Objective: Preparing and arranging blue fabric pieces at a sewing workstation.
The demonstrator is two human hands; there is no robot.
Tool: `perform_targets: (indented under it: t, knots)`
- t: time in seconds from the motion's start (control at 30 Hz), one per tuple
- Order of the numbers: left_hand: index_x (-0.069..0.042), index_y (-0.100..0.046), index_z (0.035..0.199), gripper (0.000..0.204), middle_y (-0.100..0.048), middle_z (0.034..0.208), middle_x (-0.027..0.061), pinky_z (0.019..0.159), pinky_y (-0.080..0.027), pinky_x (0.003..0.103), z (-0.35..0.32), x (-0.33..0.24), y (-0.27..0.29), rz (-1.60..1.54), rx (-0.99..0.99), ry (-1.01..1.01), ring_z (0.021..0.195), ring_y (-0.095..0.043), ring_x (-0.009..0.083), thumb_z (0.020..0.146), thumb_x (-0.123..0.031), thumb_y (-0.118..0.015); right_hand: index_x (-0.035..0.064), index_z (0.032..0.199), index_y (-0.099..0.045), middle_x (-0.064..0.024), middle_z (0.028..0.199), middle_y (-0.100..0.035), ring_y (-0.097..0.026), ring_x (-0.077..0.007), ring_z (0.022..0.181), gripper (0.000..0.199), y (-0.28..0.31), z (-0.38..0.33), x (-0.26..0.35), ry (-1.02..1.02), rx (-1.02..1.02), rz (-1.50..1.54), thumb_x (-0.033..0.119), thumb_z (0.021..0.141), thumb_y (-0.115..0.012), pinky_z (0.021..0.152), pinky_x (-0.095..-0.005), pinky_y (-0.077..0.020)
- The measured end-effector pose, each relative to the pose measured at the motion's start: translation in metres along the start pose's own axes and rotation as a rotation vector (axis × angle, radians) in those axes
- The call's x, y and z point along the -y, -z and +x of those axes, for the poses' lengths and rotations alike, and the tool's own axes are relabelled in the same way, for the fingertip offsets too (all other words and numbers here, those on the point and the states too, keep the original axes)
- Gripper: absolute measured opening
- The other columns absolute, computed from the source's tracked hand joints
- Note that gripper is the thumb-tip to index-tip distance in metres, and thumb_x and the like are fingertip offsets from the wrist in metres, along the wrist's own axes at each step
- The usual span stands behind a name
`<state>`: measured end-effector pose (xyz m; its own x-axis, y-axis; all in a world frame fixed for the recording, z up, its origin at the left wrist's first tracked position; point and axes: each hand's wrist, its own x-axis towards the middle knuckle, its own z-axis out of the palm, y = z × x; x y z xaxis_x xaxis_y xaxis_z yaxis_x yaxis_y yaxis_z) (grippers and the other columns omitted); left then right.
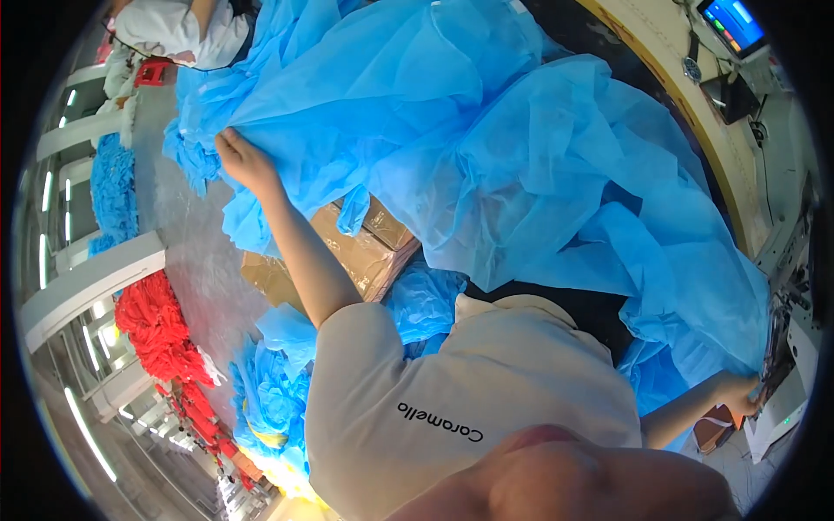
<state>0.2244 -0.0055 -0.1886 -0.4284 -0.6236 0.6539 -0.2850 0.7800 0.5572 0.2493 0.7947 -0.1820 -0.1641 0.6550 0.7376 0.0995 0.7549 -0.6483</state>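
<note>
left hand (243, 161) grips blue fabric (452, 130) | right hand (741, 392) half hidden by fabric

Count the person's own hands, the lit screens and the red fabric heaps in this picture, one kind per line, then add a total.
Hands: 2 (left hand gripping the blue fabric; right hand)
Lit screens: 1 (screen)
Red fabric heaps: 1 (red heap)
Total: 4

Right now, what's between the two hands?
In the head view, the big blue fabric billows between the left hand, which grips its edge, and the right hand by the sewing machine.
</note>
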Motion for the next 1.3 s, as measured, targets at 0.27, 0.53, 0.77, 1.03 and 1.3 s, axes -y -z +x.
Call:
perform_targets:
  t: [0.27, 0.53, 0.77, 1.03, 1.3]
  knots:
    - [0.001, -0.045, 0.126, 0.044, -0.049, 0.128, 0.0151, 0.099, -0.037, 0.037, -0.004, -0.033, -0.011, -0.763, 0.055, 0.486, 0.115, -0.047, 0.0254, 0.098, -0.032, -0.038, -0.0045, 0.117, -0.055, -0.0244, 0.119, -0.055, -0.052, -0.0364, 0.111, 0.043, 0.079, -0.061, -0.015, 0.134, 1.722, -0.387, 0.003, 0.075, -0.059, 0.097, -0.0413, -0.0396]
    - [0.001, -0.057, 0.094, 0.031, -0.059, 0.103, 0.0173, 0.078, -0.047, 0.038, -0.053, -0.022, 0.027, -1.424, 0.498, 0.452, 0.091, -0.058, 0.0270, 0.088, -0.028, -0.047, -0.0017, 0.123, -0.052, -0.0186, 0.122, -0.055, -0.053, -0.0290, 0.113, 0.043, 0.053, -0.086, 0.182, 0.413, 1.483, -0.087, 0.004, 0.080, -0.054, 0.098, -0.0358, -0.0394]
    - [-0.005, -0.043, 0.044, 0.023, -0.047, 0.049, 0.0123, 0.039, -0.024, 0.030, -0.066, -0.059, 0.065, -1.531, 1.112, 0.031, 0.041, -0.036, 0.0195, 0.060, -0.017, -0.053, -0.0004, 0.124, -0.051, -0.0162, 0.122, -0.055, -0.052, -0.0256, 0.115, 0.044, -0.031, -0.048, 0.242, 0.736, 1.536, 0.175, 0.010, 0.082, -0.060, 0.099, -0.0344, -0.0383]
    - [0.008, -0.062, 0.085, 0.024, -0.062, 0.077, 0.0171, 0.066, -0.043, 0.035, -0.096, -0.071, 0.133, -0.769, 0.809, 0.107, 0.071, -0.057, 0.0271, 0.081, -0.016, -0.061, 0.0117, 0.129, -0.046, -0.0138, 0.125, -0.052, -0.046, -0.0292, 0.118, 0.067, -0.154, -0.278, 0.215, 0.911, 1.796, 0.329, 0.028, 0.070, -0.073, 0.100, -0.0376, -0.0339]
    - [-0.001, -0.064, 0.097, 0.017, -0.065, 0.081, 0.0039, 0.069, -0.043, 0.022, -0.132, -0.034, 0.202, -0.137, 1.458, 0.585, 0.077, -0.057, 0.0083, 0.080, -0.006, -0.062, 0.0061, 0.101, -0.057, -0.0147, 0.094, -0.063, -0.061, -0.0310, 0.090, 0.020, -0.236, -0.275, 0.195, 0.107, 1.614, 0.504, 0.012, 0.082, -0.055, 0.078, -0.0364, -0.0470]
